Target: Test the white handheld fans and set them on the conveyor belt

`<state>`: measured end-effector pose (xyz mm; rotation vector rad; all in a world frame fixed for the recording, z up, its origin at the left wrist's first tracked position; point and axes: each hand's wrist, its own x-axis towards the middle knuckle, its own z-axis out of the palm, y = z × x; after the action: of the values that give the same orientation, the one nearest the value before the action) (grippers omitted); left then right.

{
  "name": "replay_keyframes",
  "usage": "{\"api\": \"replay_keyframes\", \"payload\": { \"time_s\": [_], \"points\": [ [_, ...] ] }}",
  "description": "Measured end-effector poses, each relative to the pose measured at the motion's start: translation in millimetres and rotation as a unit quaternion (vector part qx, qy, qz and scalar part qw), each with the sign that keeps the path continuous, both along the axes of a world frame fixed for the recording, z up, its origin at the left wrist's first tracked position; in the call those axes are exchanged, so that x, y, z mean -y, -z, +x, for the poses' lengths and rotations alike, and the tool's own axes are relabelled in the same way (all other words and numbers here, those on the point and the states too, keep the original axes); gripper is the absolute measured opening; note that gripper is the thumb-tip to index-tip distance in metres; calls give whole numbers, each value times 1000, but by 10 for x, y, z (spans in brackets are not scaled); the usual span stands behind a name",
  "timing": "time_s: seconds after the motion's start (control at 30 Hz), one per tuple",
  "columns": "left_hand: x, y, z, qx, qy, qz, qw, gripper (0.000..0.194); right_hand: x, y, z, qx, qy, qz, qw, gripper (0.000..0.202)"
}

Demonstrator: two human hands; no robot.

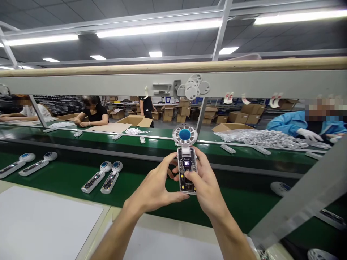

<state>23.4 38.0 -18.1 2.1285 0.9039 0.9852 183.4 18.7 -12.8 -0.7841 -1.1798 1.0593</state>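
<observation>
Your right hand (pixel 206 184) is clamped around a small white handheld fan with a round slotted head, a blue centre cap and an uncovered handle showing its circuit board (pixel 186 166); your thumb lies across the board's face. Your left hand (pixel 157 187) closes on the same handle from the left, fingertips at its upper edge and thumb under its lower end. You hold the fan upright at the centre of the frame, above the green conveyor belt (pixel 135 180), touching nothing else.

With the board bare, the likeliest trouble is your thumb pressing on a component or smearing a contact. The grip sits low on the handle while the head stands free above, so a loosened finger could let the fan tip and drop onto the belt.

Lower left of centre, two more white open-handled fans (pixel 102 177) lie side by side on the belt, and another pair (pixel 28 164) lies at the far left. A white sheet (pixel 40 224) covers the table at the bottom left. Across the belt, at the right, a person in a blue coat and white gloves (pixel 298 126) works beside a heap of small white parts (pixel 260 139).
</observation>
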Motion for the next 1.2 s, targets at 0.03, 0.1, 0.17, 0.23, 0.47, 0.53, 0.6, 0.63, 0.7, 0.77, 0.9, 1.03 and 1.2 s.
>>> {"api": "replay_keyframes", "payload": {
  "time_s": [0.03, 0.1, 0.17, 0.23, 0.47, 0.53, 0.6, 0.63, 0.7, 0.77, 0.9, 1.03, 1.2],
  "points": [
    [0, -3, 2, -1, 0, 2, 1000, 95, -16, 15, 4, 1, -1, 3, 1000, 63],
    [0, -8, 5, 1, -2, 12, 1000, 94, -37, 34, 8, -1, -8, 9, 1000, 62],
    [0, -11, 6, 3, -3, 20, 1000, 94, -38, 33, 4, -6, -12, 12, 1000, 62],
    [3, -13, 3, 4, -2, 23, 1000, 93, -20, 14, -8, -9, -8, 9, 1000, 63],
    [10, -31, -1, 0, -5, 28, 1000, 93, 34, -37, -42, -9, 4, -7, 1000, 63],
    [11, -37, 1, -2, -3, 23, 1000, 92, 30, -28, -46, -6, 7, -10, 1000, 62],
    [10, -42, -1, 1, -1, 21, 1000, 91, 25, -19, -54, -4, 12, -12, 1000, 61],
    [9, -45, -2, 3, 0, 19, 1000, 90, 24, -16, -58, -5, 14, -13, 1000, 60],
    [7, -49, -5, 7, 2, 19, 1000, 90, 26, -15, -69, -6, 16, -12, 1000, 59],
    [6, -54, -7, 11, 5, 21, 1000, 90, 32, -18, -80, -8, 19, -9, 1000, 58],
    [9, -64, -7, 9, 7, 20, 1000, 90, 43, -26, -93, -12, 23, -12, 1000, 58],
    [14, -67, -13, 4, 7, 20, 1000, 89, 41, -20, -97, -12, 23, -18, 1000, 59],
    [14, -72, -25, 4, 10, 19, 1000, 88, 28, 0, -100, -8, 29, -18, 999, 59]
  ]
}}
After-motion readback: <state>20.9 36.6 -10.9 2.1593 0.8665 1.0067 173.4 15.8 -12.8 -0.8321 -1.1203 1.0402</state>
